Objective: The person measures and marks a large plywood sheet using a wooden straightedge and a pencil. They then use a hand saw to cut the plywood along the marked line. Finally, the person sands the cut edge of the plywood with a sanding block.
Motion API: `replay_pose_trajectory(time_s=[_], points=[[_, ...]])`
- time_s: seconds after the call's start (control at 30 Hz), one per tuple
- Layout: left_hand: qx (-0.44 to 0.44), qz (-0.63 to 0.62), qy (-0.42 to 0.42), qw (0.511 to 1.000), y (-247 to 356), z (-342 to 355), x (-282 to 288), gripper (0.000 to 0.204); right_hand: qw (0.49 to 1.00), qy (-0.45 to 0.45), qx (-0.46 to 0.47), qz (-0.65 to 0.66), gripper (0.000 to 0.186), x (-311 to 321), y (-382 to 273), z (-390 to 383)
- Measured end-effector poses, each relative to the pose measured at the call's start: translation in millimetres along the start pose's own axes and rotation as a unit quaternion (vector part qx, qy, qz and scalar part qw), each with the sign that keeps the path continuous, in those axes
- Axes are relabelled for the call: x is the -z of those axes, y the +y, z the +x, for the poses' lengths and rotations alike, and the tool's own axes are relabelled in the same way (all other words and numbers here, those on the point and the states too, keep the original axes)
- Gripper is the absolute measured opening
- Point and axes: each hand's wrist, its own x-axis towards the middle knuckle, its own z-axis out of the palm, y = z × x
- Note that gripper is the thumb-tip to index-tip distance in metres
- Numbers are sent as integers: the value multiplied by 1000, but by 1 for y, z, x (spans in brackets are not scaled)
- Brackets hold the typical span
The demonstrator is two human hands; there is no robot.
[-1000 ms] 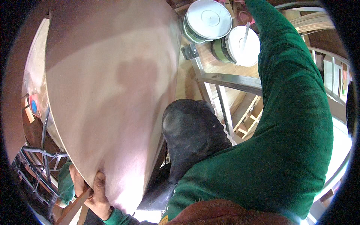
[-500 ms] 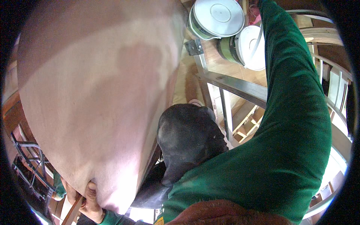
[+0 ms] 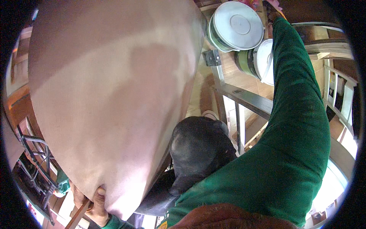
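A large pale wooden sheet [image 3: 110, 99] fills the left of the view, with a dark shadow across it. At its near corner my left hand [image 3: 98, 210] is closed on the edge, thumb on top. Fingers show past the edge, beside a narrow wooden strip [image 3: 79, 214] running down from the hand. My right arm, in a green sleeve, stretches far to the upper right. Only a small, dark part of my right hand [image 3: 272, 16] shows there, near something pink and orange [image 3: 276, 5]; whether it grips that is unclear.
Two lidded buckets [image 3: 238, 26] stand at the top, left of my right arm. A metal frame [image 3: 244, 95] lies below them, beside my dark-clothed knee [image 3: 198, 145]. A dark metal rack [image 3: 36, 160] is at the left. Stacked boards [image 3: 328, 49] and a white railing [image 3: 339, 89] are at the right.
The whole view has shifted, so the sheet, buckets and knee sit slightly farther right and lower. My left hand keeps its hold on the corner. My right hand shows a little more at the top.
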Motion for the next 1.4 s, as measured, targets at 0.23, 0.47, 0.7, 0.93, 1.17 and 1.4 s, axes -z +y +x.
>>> replay_pose_trajectory(time_s=[0.23,0.47,0.7,0.93,1.17,1.4], points=[[-103,-81,-104,986,14,17,-2,53,1000,-6,-21,-22,37,34,1,-3],[-103,-141,-90,980,8,22,-3,40,999,-22,-20,-28,37,54,-23,-34],[-55,-107,-47,992,9,22,-10,63,999,-16,-14,-26,37,26,-15,-25],[16,-17,-3,1000,-9,2,-1,69,1000,-11,-6,-20,37,4,-13,-23],[2,-46,-45,998,-28,-3,10,59,1000,-6,-8,-26,37,11,-8,-30],[-71,-79,-98,989,6,18,-1,44,999,-17,-21,-43,37,38,-17,-15]])
